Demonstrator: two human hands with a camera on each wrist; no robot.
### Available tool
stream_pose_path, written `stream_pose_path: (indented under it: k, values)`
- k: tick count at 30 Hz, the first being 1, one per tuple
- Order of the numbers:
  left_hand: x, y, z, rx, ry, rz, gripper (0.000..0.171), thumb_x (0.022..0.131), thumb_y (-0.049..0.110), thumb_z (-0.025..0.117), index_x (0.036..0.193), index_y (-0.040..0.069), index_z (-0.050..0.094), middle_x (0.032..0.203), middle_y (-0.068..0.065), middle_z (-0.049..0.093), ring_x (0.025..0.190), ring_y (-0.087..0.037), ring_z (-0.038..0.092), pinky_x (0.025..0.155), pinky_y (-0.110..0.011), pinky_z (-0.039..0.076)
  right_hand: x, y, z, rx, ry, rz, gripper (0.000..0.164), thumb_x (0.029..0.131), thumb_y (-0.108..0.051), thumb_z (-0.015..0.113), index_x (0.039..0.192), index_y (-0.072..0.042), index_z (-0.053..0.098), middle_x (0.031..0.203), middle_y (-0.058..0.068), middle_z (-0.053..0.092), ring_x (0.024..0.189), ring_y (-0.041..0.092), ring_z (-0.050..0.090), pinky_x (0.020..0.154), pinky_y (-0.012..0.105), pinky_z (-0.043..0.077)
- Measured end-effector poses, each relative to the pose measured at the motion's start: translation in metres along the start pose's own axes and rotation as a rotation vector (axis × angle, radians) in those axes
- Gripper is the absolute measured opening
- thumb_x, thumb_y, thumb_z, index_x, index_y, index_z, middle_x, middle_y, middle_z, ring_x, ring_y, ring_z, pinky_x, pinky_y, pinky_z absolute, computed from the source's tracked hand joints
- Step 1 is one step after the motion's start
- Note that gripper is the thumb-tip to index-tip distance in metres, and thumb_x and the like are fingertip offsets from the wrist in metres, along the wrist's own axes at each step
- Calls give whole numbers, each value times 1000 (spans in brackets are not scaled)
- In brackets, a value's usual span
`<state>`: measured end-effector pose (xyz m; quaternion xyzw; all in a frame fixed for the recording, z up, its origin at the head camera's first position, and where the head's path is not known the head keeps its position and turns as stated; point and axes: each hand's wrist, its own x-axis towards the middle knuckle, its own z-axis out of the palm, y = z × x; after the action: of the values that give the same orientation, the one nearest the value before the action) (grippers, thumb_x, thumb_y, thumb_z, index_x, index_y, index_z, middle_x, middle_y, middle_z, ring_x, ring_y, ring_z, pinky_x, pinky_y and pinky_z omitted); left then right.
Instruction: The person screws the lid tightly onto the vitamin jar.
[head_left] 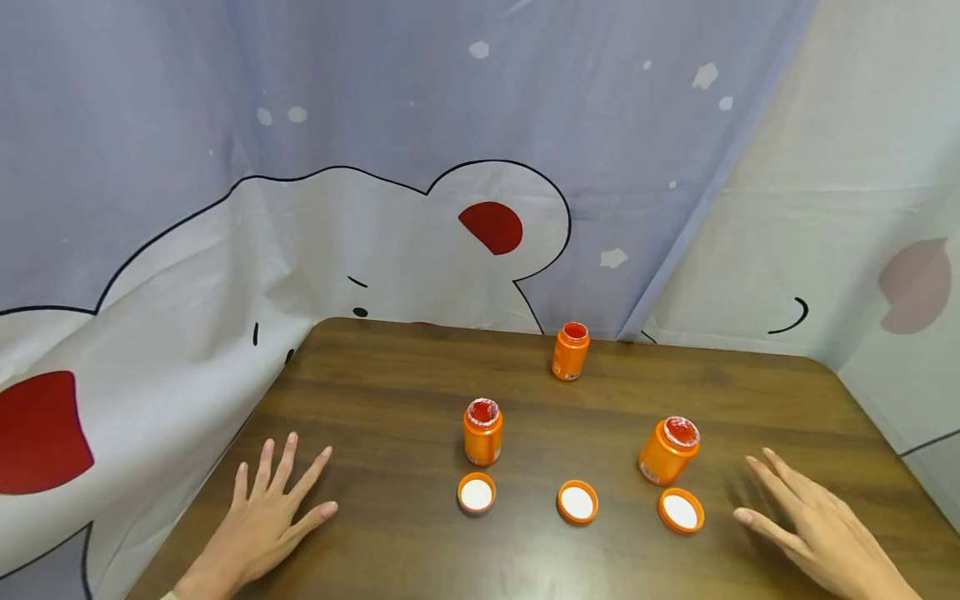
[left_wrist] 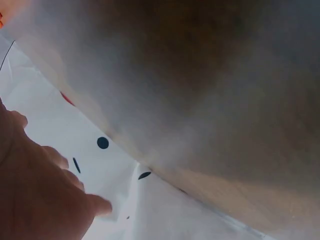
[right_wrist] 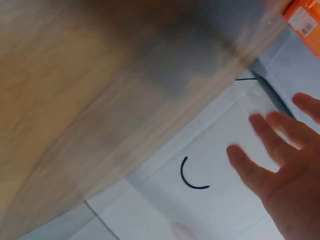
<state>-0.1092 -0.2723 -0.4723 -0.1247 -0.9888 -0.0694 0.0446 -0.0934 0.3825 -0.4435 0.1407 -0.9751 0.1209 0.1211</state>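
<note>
My left hand (head_left: 262, 529) is spread over the left part of the table, fingers straight and holding nothing. On the right side my right hand (head_left: 821, 529) has its fingers extended, also with nothing in it. Nearest to it are an uncapped orange bottle (head_left: 663, 460) and an orange screw cap (head_left: 681, 511) with its white inside facing up. A second uncapped orange bottle (head_left: 482, 446) stands near the middle, a cap (head_left: 476, 493) just in front of it. The third uncapped bottle (head_left: 568, 360) stands at the back; another cap (head_left: 577, 502) lies between the other two caps.
The brown wooden table (head_left: 390, 375) has rounded back corners. A patterned curtain (head_left: 375, 242) in lavender and white hangs close behind its back edge and along both sides.
</note>
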Motion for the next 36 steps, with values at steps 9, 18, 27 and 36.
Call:
stream_pose_path:
  k: [9, 18, 27, 36]
  values:
    - [3, 12, -3, 5, 10, -1, 74, 87, 62, 42, 147, 29, 15, 152, -16, 1, 136, -42, -7, 100, -67, 3, 11, -28, 3, 54, -115, 141, 56, 83, -50, 60, 124, -12, 54, 104, 3, 62, 89, 22, 60, 61, 46, 46]
    - [8, 34, -10, -28, 49, 27, 74, 86, 63, 44, 146, 26, 22, 148, -18, 22, 125, -41, 30, 89, -62, 32, 13, -43, 17, 16, -132, 127, 55, 77, -56, 63, 115, -17, 57, 85, -14, 51, 70, -2, 48, 51, 28, 37]
    - [18, 63, -20, -109, 89, 118, 70, 84, 62, 47, 130, 10, 50, 127, -9, 52, 111, -28, 51, 84, -51, 43, 21, -53, 22, 15, -178, 142, 66, 72, -64, 63, 118, -19, 54, 92, -9, 52, 74, 7, 51, 51, 32, 38]
    - [37, 104, -24, -174, 175, 355, 57, 86, 54, 52, 120, 9, 57, 115, -2, 60, 103, -15, 58, 80, -36, 49, 25, -60, 25, 5, -173, 124, 67, 68, -67, 63, 116, -21, 55, 96, -4, 54, 78, 15, 56, 48, 34, 38]
